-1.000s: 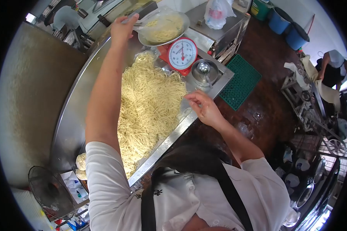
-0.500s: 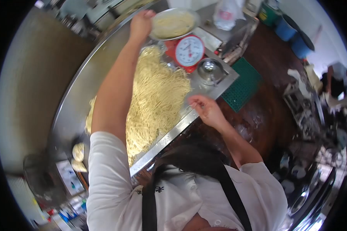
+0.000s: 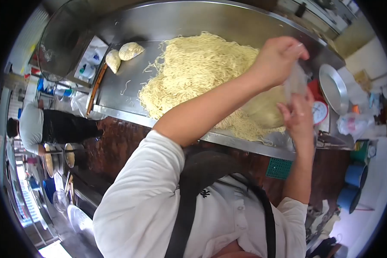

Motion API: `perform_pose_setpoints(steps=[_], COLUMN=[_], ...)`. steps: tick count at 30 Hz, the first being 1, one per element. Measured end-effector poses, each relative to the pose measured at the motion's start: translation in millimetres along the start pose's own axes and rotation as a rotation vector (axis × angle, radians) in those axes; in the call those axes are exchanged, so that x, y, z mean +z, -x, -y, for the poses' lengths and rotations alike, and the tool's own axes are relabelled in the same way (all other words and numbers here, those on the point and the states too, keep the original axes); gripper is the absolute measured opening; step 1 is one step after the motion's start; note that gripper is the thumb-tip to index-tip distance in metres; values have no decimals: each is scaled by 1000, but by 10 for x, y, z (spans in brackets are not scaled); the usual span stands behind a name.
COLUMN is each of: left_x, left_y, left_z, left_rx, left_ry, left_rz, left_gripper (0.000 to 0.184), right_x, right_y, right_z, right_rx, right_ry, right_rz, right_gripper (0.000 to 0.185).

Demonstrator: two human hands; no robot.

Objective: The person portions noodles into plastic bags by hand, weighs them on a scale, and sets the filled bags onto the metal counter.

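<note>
A clear plastic bag (image 3: 296, 79) with noodles (image 3: 266, 107) in its lower part hangs over the right end of the metal table, blurred by motion. My left hand (image 3: 279, 60) is raised, its fingers closed on the top of the bag. Lower down, my right hand (image 3: 299, 116) grips the bag's side near its neck, the thumb towards the noodles. Beneath and to the left spreads a large heap of loose pale yellow noodles (image 3: 202, 64). The red scale (image 3: 319, 112) with a white dial is just beyond my right hand, partly hidden by it.
A round metal pan (image 3: 333, 88) stands by the scale. Two noodle-filled bags (image 3: 131, 50) lie at the table's left end beside a wooden stick (image 3: 96, 88). A person (image 3: 51, 124) bends over pots at far left. Blue bins (image 3: 352, 185) and a green mat (image 3: 278, 167) are right.
My view has turned left. The pan of noodles that my left hand touched on the scale now shows bare, and both hands have come together on a bag holding noodles.
</note>
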State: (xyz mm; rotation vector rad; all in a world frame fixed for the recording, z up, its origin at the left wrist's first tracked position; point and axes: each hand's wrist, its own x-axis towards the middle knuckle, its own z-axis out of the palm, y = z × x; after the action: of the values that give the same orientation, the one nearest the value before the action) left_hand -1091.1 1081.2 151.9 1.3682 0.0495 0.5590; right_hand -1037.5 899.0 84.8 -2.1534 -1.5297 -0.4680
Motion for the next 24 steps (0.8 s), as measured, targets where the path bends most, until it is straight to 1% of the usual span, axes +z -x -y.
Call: perform_pose_setpoints(steps=[1,3,5,6,8,9,11,12,13,15,18,20,21,22,24], left_x=[-278,-897,-1607,-1892,-2537,-2851,-3350,-3573,-3776,-4237,-4858,-5244,-5449,-5656,-5876], left_y=[131,405,628,764,988,1049,1139,1157,1165,1155,1187,1291,1390,1513,1634], left_z=[-6,-29,-99,-207,-339,-355,-391,-392,-353,-104,299,548,691,841,906], left_rx=[-67,-151,-179,-144,-68,-13,36,63,34,-19,-107,-186,-210,-234,-258], left_ry=[-6,19,-23,-116,17,-1,79,116,97,-10,-119,-193,-206,-218,-247], left_rz=[-23,-144,-318,-442,-558,-631,-693,-720,-735,-755,-803,-863,-854,-845,-835], left_gripper=[23,22,21,21,23,24,25,26,28,28,30,30,29,29,28], right_x=[225,569,913,1090,1549,1813,2489,2933,3310,3744,4397,4766,4929,5017,5084], right_y=[-78,-289,-543,-664,-904,-999,-1043,-1012,-982,-1072,-1130,-1114,-1121,-1157,-1180], right_z=[85,458,901,1123,1526,1697,1951,2073,2221,2615,3066,3154,3175,3156,2992], right_rx=[-35,-20,-40,-44,81,147,193,173,155,-6,-32,23,48,36,15], right_ry=[-102,-409,-575,-654,-696,-709,-709,-697,-684,-458,-237,-104,-37,-109,-243], right_rz=[56,254,170,124,-180,-331,-205,-84,37,259,398,496,545,570,612], right_gripper=[37,24,22,21,24,26,34,35,37,36,37,36,35,32,27])
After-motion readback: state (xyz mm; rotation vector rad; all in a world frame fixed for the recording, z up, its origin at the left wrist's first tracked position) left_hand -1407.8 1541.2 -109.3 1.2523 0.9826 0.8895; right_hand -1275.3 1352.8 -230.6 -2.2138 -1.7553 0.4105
